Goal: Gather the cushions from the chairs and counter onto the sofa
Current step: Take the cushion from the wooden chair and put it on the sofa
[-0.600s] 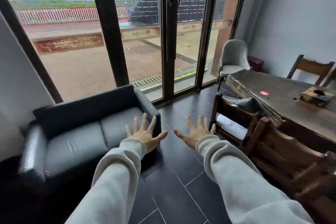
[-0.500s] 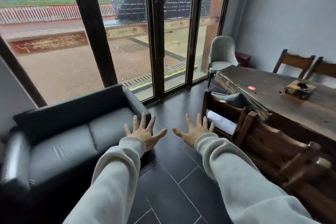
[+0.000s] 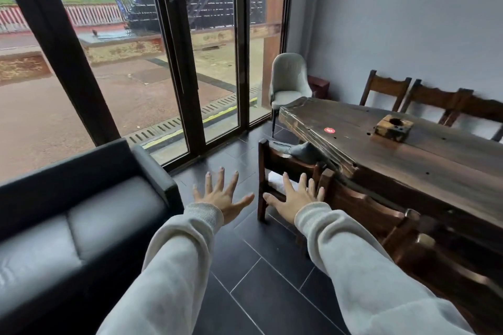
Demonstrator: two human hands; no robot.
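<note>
1. Head view: the person's left grip (image 3: 221,198) and right grip (image 3: 295,198) reach forward over the dark tiled floor (image 3: 261,266), fingers spread wide, holding nothing.
2. A grey fabric cushion (image 3: 304,150) lies on the dark wooden chair (image 3: 283,162), tucked against the edge of the long dark wooden bench (image 3: 408,160).
3. The right grip shows in front of that chair; whether it touches, I cannot tell.
4. The black leather sofa (image 3: 81,226) stands at the left, near the left grip.
</note>
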